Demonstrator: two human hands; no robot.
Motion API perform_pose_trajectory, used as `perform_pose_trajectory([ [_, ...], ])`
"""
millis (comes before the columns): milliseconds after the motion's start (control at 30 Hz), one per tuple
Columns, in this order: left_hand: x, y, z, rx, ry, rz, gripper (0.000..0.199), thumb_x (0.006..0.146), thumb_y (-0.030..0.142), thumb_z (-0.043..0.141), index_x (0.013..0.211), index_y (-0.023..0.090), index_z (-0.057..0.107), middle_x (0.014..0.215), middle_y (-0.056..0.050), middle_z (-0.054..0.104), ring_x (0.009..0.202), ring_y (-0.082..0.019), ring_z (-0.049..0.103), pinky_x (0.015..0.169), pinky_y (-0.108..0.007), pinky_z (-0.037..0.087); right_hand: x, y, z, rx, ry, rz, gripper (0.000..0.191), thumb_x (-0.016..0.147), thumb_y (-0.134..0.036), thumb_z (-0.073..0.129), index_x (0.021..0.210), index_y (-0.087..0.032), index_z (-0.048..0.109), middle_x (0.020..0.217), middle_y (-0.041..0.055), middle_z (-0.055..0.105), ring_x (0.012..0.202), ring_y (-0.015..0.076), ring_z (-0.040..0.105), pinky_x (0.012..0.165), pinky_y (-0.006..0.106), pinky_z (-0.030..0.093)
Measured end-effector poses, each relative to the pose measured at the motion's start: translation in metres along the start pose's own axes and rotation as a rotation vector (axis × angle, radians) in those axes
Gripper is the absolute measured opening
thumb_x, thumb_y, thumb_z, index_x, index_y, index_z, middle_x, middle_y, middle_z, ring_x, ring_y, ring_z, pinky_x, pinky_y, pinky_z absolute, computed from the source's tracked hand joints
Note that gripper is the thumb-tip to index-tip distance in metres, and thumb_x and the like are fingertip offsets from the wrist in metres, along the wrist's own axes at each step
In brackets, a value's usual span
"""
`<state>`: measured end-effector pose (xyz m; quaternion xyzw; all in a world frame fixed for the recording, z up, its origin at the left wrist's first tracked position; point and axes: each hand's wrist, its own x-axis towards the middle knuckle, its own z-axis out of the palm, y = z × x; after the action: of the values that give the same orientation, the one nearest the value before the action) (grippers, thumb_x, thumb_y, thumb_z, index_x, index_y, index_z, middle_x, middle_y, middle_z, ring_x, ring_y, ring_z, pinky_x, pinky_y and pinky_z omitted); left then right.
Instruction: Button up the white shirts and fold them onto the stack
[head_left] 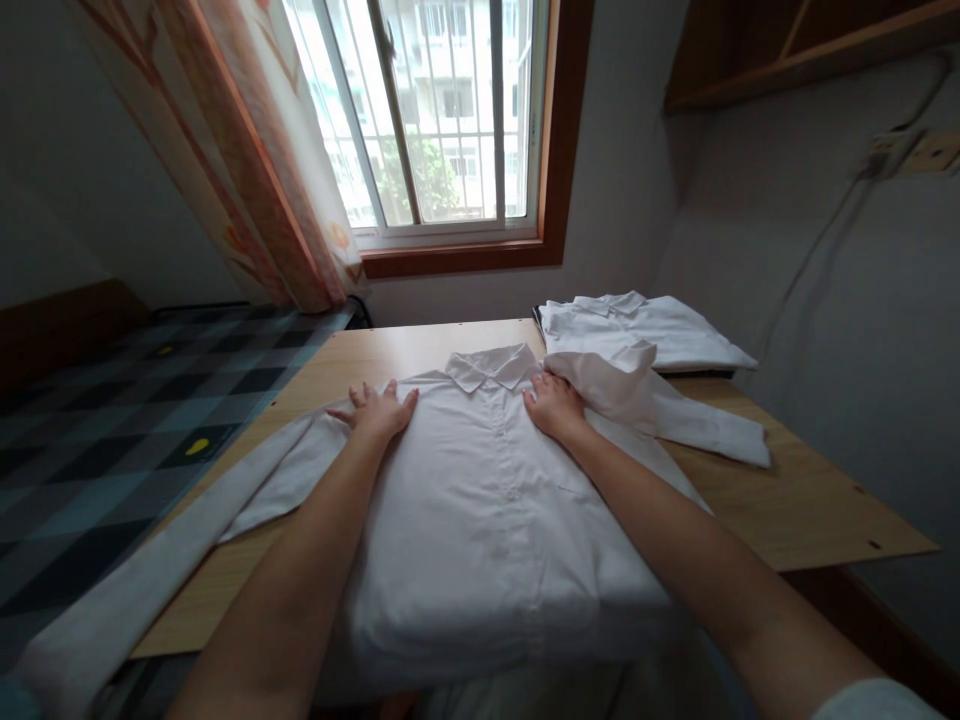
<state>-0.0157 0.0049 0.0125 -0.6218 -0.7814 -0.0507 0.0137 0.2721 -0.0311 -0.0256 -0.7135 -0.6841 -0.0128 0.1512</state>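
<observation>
A white long-sleeved button-up shirt (465, 500) lies front side up on a wooden board, its collar (491, 367) toward the window. The lower part of the shirt hangs over the board's near edge. My left hand (375, 408) rests on the shoulder at the left of the collar, fingers spread and palm down. On the opposite shoulder, just right of the collar, my right hand (556, 402) presses down with its fingers laid on the cloth. One sleeve (217, 490) stretches down to the lower left. The other sleeve (705, 425) is bunched near the shoulder and runs out to the right.
The wooden board (795, 500) forms the tabletop. Folded white shirts (645, 330) lie at its back right corner. A bed with a checkered cover (150, 400) adjoins the left side. Behind are a barred window (442, 130), a curtain (247, 150) and a wall socket (889, 155) with a cable.
</observation>
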Motion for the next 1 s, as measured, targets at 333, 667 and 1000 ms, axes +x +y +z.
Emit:
perform_pose_trajectory([
  [333, 0.005, 0.042, 0.014, -0.053, -0.006, 0.416, 0.056, 0.098, 0.041, 0.026, 0.148, 0.024, 0.044, 0.158, -0.005, 0.038, 0.146, -0.024, 0.032, 0.119, -0.047, 0.022, 0.001, 0.003, 0.003, 0.015, -0.008, -0.020, 0.055, 0.099, -0.039, 0.035, 0.144, -0.010, 0.050, 0.152, 0.0163, 0.045, 0.139, 0.0274, 0.040, 0.116, 0.036, 0.027],
  [667, 0.020, 0.043, 0.012, -0.015, -0.090, 0.262, 0.067, 0.095, 0.057, 0.018, 0.154, 0.028, 0.032, 0.164, -0.006, 0.022, 0.151, -0.029, 0.018, 0.118, -0.063, 0.011, -0.002, 0.004, -0.003, 0.058, -0.060, -0.030, 0.054, 0.100, -0.039, 0.036, 0.146, -0.013, 0.049, 0.154, 0.0137, 0.042, 0.142, 0.0269, 0.038, 0.118, 0.035, 0.026],
  [1000, -0.006, 0.016, 0.007, 0.019, -0.082, 0.297, 0.067, 0.097, 0.056, 0.018, 0.155, 0.025, 0.030, 0.164, -0.007, 0.022, 0.151, -0.028, 0.018, 0.119, -0.061, 0.012, -0.030, -0.014, -0.009, 0.053, -0.081, -0.027, 0.053, 0.101, -0.038, 0.035, 0.148, -0.014, 0.046, 0.158, 0.0134, 0.037, 0.145, 0.0271, 0.032, 0.119, 0.037, 0.020],
])
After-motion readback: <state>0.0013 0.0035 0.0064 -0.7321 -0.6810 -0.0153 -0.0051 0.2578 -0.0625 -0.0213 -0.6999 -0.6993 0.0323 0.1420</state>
